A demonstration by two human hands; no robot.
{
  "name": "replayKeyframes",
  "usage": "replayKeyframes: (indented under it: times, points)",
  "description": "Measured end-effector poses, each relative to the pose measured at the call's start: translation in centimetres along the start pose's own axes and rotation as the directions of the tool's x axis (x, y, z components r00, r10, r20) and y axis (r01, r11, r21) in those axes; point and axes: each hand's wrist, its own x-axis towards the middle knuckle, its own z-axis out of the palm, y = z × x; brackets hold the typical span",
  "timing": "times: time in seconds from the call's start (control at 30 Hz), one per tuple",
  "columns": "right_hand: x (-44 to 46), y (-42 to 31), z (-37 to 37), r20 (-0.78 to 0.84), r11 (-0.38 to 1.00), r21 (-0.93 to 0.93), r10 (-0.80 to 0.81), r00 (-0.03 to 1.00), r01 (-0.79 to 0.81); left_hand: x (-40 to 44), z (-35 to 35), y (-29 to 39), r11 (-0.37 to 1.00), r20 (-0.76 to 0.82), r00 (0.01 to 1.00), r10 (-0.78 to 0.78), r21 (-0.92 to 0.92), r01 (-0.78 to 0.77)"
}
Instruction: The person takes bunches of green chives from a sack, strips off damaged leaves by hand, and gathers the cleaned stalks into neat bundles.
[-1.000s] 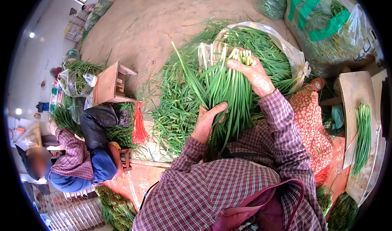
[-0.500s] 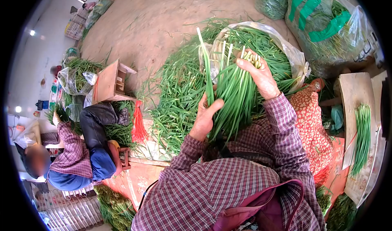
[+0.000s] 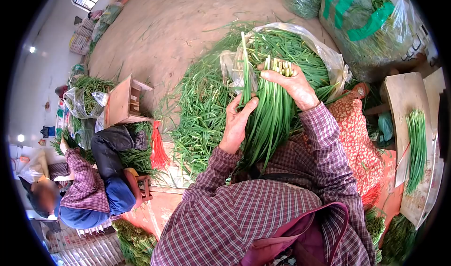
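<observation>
My right hand (image 3: pixel 297 86) is closed around a bunch of garlic chives (image 3: pixel 271 118), its pale cut ends showing above my thumb and the green leaves hanging toward my lap. Just left of it, my left hand (image 3: pixel 237 125) pinches one or a few upright chive stalks (image 3: pixel 245 71) with white tips. The leaves of the bunch partly hide the fingers of my left hand. Beyond both hands lies a big heap of loose chives (image 3: pixel 202 111), partly inside an opened clear plastic bag (image 3: pixel 324 43).
At right, a tied-looking bundle of chives (image 3: pixel 416 148) rests on a board (image 3: pixel 406 94). Full plastic sacks (image 3: pixel 366 35) stand at the upper right. A co-worker (image 3: pixel 87 186) sits at left beside a wooden box (image 3: pixel 123 99). Red strips (image 3: pixel 159 146) hang near that box.
Both hands have shifted slightly; the stalk in my left hand has come closer to the bunch and stands more upright. The bunch stays in my right hand. The view has turned slightly.
</observation>
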Motion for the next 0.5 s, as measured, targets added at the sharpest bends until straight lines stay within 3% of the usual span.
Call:
replayKeyframes:
  times: [0.07,0.1,0.13,0.23,0.33,0.37,0.5]
  points:
    - [0.0,0.0,-0.2,-0.005,1.000,-0.019,0.006,1.000,-0.006,-0.4,0.2,0.9,0.987,0.051,0.999,0.020,0.158,-0.028]
    - [0.2,0.2,-0.4,-0.004,0.999,-0.014,-0.038,0.999,0.037,-0.4,0.2,1.1,0.949,-0.016,0.998,0.067,0.311,-0.059]
    - [0.2,0.1,-0.6,-0.005,0.999,-0.013,-0.038,0.999,0.038,-0.1,-0.1,1.7,0.899,0.031,0.995,0.090,0.429,-0.095]
    - [0.2,-0.8,-1.4,-0.070,0.991,-0.039,-0.134,0.989,0.131,0.2,-0.4,2.8,0.871,0.075,0.993,0.090,0.477,-0.115]
    - [0.2,-1.7,-2.3,-0.118,0.996,-0.063,-0.066,0.991,0.059,1.1,-1.5,2.1,0.769,0.170,0.972,0.161,0.595,-0.231]
    - [0.2,-1.7,-2.5,-0.166,0.998,0.028,-0.044,0.985,0.049,1.1,-1.5,2.2,0.721,0.192,0.969,0.158,0.648,-0.246]
    - [0.3,-2.7,-2.8,-0.165,0.992,-0.006,-0.124,0.978,0.125,1.1,-0.4,2.5,0.564,0.282,0.939,0.198,0.751,-0.344]
